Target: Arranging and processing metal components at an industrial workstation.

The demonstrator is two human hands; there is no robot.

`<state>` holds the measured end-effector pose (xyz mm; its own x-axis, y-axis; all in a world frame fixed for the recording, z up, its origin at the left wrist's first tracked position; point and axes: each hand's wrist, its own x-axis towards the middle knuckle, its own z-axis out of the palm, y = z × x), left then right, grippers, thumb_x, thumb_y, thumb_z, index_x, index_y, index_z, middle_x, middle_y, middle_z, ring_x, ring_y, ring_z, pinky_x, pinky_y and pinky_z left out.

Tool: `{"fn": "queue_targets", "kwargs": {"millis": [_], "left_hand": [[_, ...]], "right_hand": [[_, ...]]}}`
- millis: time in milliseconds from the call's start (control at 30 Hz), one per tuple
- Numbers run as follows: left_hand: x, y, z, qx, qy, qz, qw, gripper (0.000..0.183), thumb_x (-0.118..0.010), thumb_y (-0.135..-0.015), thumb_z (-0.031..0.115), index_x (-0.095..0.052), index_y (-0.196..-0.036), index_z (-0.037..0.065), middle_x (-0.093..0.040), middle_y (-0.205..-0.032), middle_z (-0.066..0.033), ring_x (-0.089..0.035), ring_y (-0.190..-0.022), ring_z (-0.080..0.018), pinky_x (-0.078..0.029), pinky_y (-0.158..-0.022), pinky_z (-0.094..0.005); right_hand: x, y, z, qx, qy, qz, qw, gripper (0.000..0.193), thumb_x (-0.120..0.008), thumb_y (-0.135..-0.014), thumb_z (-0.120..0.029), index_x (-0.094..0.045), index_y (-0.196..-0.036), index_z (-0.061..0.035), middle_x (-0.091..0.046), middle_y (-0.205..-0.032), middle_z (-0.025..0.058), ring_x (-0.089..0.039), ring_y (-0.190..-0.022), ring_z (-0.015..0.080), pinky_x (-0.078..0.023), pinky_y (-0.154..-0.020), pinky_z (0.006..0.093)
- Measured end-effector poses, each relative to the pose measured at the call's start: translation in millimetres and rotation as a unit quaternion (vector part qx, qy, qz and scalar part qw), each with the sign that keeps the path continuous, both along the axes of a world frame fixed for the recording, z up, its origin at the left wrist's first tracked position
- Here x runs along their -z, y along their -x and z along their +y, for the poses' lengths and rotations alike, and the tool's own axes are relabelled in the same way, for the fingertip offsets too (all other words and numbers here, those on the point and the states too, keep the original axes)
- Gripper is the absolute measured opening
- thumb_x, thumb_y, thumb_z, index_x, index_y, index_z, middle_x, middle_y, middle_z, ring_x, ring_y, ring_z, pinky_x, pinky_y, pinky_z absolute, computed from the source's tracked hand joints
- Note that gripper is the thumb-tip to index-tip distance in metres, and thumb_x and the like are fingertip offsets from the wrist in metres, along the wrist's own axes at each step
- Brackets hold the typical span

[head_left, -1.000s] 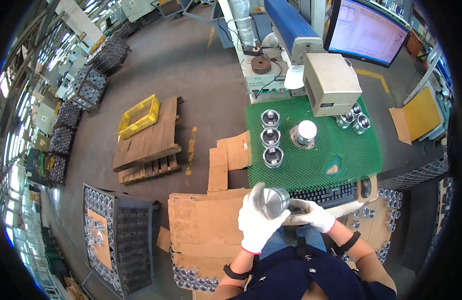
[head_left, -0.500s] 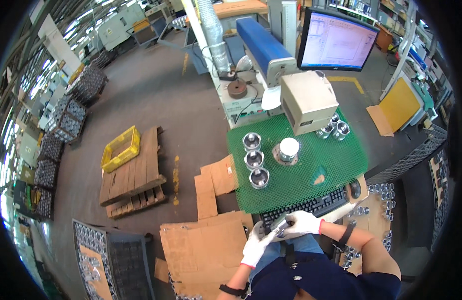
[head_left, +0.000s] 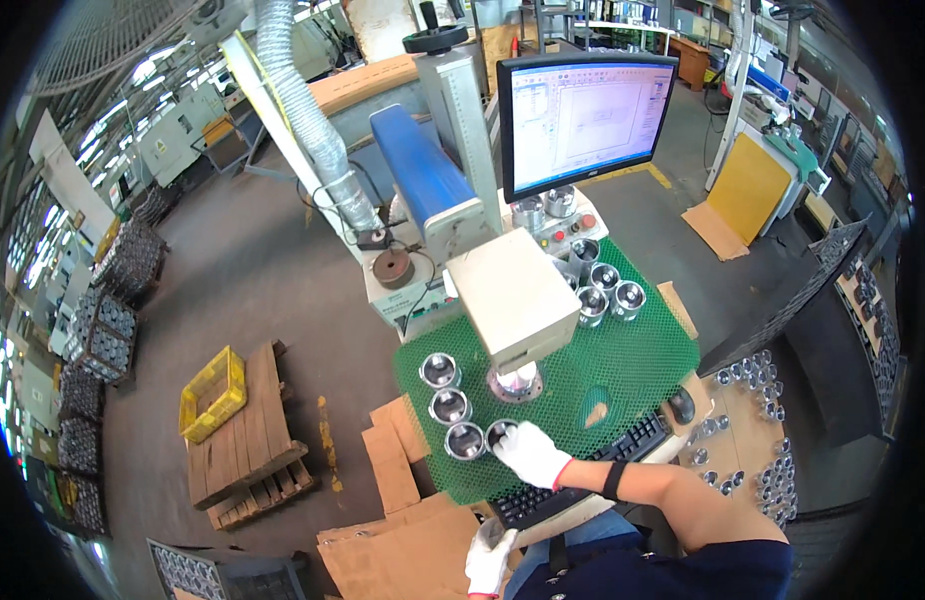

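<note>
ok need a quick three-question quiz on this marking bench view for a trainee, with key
1. Count: how many metal cups stand in the line along the left side of the green mat, leaving out the one at the right hand?
2. True or false: the right hand is on a cup beside that line.
3. Multiple choice: what lies along the mat's near edge?
A) a fan
B) a keyboard
C) a yellow crate

Key: 1. Three. 2. True. 3. B.
</note>
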<state>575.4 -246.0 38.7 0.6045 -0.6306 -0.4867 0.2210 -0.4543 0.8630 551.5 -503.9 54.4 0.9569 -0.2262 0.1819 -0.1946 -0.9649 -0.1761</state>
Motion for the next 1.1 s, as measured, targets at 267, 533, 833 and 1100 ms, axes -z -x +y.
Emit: {"fn": "queue_targets", "kwargs": {"millis": [267, 533, 833, 1100], "left_hand": [[-19.5, -3.0, -34.5, -0.029, -0.021, 0.049, 0.998, 0.058, -0.076, -0.086, 0.029, -0.057, -0.131, -0.003, -0.065, -0.123, -0.0219, -0.063, -0.114, -0.0298, -0.049, -0.101, -0.0384], [-12.0, -9.2, -76.2, 0.057, -0.065, 0.023, 0.996, 0.064, -0.076, -0.089, 0.027, -0.050, -0.139, -0.004, -0.061, -0.130, -0.0205, -0.060, -0.119, -0.0244, -0.049, -0.100, -0.0351], [-5.8, -11.0, -13.8, -0.002, -0.091, 0.019, 0.996, 0.062, -0.075, -0.088, 0.033, -0.055, -0.135, -0.002, -0.064, -0.128, -0.0205, -0.061, -0.121, -0.0289, -0.048, -0.102, -0.0372], [-4.9, -5.9, -18.2, -0.082, 0.043, 0.276, 0.957, 0.049, -0.063, -0.099, 0.030, -0.055, -0.135, -0.002, -0.064, -0.126, -0.0158, -0.060, -0.116, -0.0249, -0.046, -0.104, -0.0378]], "right_hand": [[-80.4, 59.4, -108.1, 0.063, -0.100, -0.013, 0.993, 0.036, -0.073, -0.070, -0.023, -0.063, -0.100, -0.0052, -0.062, -0.090, 0.0150, -0.061, -0.083, 0.0332, -0.049, -0.075, 0.0459], [-17.4, 45.1, -268.8, 0.349, 0.099, 0.067, 0.929, 0.012, -0.067, -0.077, -0.017, -0.071, -0.073, -0.0073, -0.070, -0.076, 0.0173, -0.070, -0.074, 0.0341, -0.054, -0.068, 0.0466], [-17.2, 119.9, -172.0, 0.228, 0.084, 0.090, 0.966, 0.013, -0.070, -0.070, -0.019, -0.067, -0.077, -0.0083, -0.067, -0.086, 0.0153, -0.066, -0.081, 0.0342, -0.051, -0.069, 0.0492], [-47.1, 132.2, -7.1, 0.133, -0.180, 0.051, 0.973, 0.028, -0.075, -0.069, -0.032, -0.073, -0.081, -0.0063, -0.068, -0.077, 0.0146, -0.070, -0.073, 0.0268, -0.055, -0.070, 0.0416]]}}
